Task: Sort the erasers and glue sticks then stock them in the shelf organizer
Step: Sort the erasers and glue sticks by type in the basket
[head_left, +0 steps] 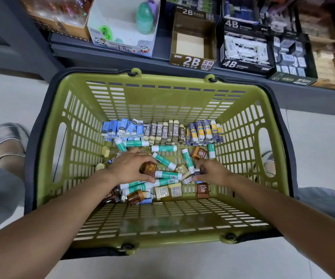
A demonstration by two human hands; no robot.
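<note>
left hand: pinching brown eraser
right hand: fingers curled on small eraser, contents unclear
glue stick: between the hands, axis 9–3, left hand nearer
basket: holds everything

A silver shoe is resting on the floor, just left of the green basket. A panda-printed sharpener box is sitting beyond the basket.

Glue sticks partly under left hand; right hand's grip perhaps unreadable
</note>
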